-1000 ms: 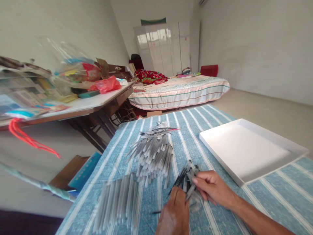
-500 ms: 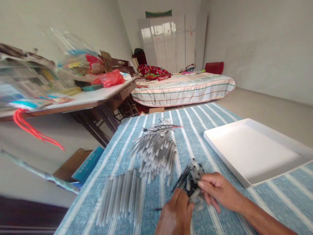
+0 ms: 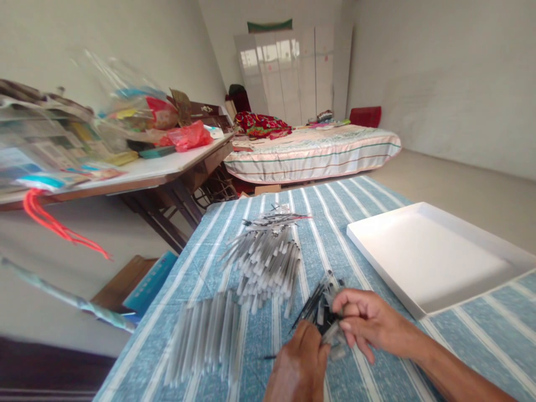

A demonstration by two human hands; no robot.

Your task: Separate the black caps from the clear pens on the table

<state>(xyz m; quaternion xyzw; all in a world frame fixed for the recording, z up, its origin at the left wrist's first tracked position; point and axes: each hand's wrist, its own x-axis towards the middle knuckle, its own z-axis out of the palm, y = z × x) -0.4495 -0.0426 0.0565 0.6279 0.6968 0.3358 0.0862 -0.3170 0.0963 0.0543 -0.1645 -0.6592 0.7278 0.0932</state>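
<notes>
On the striped cloth, my left hand (image 3: 298, 360) is closed, its fingers curled down. A clear pen part (image 3: 330, 333) shows at its thumb, and a thin dark tip (image 3: 269, 357) pokes out on its left side. My right hand (image 3: 371, 324) is bent over the right side of a small heap of black and clear pen caps (image 3: 320, 304), thumb and forefinger close together; what they pinch is hidden. To the left lies a neat row of translucent grey pen barrels (image 3: 205, 335). Behind it is a larger stack of similar barrels (image 3: 268, 262).
Thin dark refills (image 3: 276, 219) lie behind the stack. A shallow white box lid (image 3: 435, 262) sits at right on the blue striped cloth (image 3: 335, 223). A cluttered side table (image 3: 167, 176) stands at left, with a bed (image 3: 314, 156) beyond.
My right hand has shifted slightly left and up over the heap, its fingers bending more. My left hand stays almost in place. The view has shifted a little.
</notes>
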